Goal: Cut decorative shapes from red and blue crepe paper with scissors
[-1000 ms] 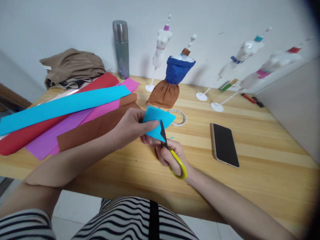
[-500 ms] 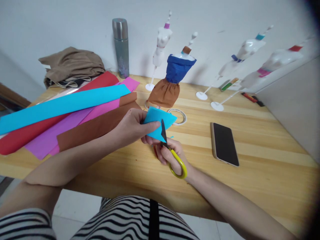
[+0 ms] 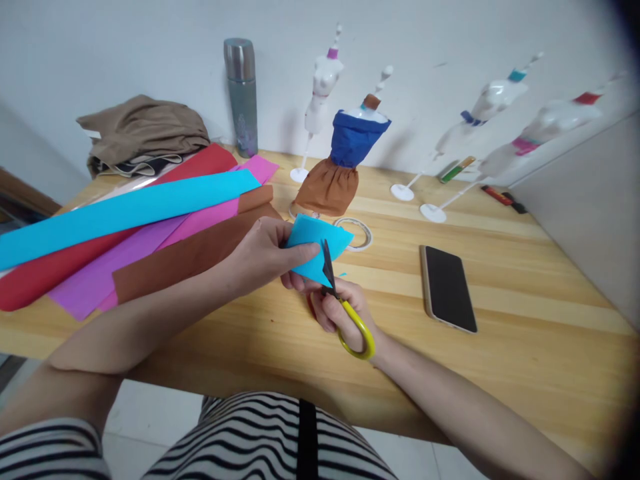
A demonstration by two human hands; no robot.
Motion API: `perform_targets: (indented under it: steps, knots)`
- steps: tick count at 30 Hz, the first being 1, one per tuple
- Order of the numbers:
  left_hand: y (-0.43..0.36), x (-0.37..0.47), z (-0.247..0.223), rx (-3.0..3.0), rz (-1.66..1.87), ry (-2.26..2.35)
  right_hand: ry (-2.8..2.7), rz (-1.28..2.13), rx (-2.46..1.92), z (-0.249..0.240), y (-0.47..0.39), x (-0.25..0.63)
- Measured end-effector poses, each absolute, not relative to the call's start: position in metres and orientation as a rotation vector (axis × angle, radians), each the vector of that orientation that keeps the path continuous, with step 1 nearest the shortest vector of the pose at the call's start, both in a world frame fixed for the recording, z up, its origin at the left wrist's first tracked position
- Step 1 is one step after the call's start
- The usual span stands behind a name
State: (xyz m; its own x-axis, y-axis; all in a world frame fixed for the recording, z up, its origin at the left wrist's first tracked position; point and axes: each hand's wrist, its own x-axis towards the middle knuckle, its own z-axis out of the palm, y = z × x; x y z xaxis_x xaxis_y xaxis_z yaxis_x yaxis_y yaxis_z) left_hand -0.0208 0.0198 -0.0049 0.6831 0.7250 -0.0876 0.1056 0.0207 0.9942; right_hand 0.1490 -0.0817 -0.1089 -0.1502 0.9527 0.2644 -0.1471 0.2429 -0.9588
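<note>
Between the thumb and fingers of my left hand [image 3: 273,257] is a piece of bright blue paper [image 3: 313,233], its pointed corner facing right. My right hand [image 3: 345,307] is closed on yellow-handled scissors [image 3: 364,340]. Their dark blades lie across the right part of the paper, tips pointing up and away from me. Part of the right-hand fingers is hidden behind the handles. A tiny blue scrap [image 3: 343,274] shows just right of the blades. Just behind the paper, a white roll of tape [image 3: 365,230] lies on the wooden table [image 3: 395,360].
Coloured paper sheets [image 3: 125,200] are piled at left, with brown cloth [image 3: 145,130] and a flask [image 3: 241,100] behind. A mannequin in a blue top [image 3: 357,140] and brown skirt [image 3: 327,187] stands ahead, near several bare white mannequins [image 3: 327,77]. A phone [image 3: 449,288] lies at right.
Both hands, the paper and the scissors keep almost the same place. The view has shifted very slightly; no clear change in the grip shows.
</note>
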Motion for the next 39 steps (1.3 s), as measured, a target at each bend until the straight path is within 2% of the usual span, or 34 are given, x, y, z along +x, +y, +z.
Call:
perform_targets:
  steps: [39]
  knots:
    - [0.021, -0.021, -0.006, 1.478, 0.555, 0.755, -1.275, 1.209, -0.905, -0.121, -0.084, 0.145]
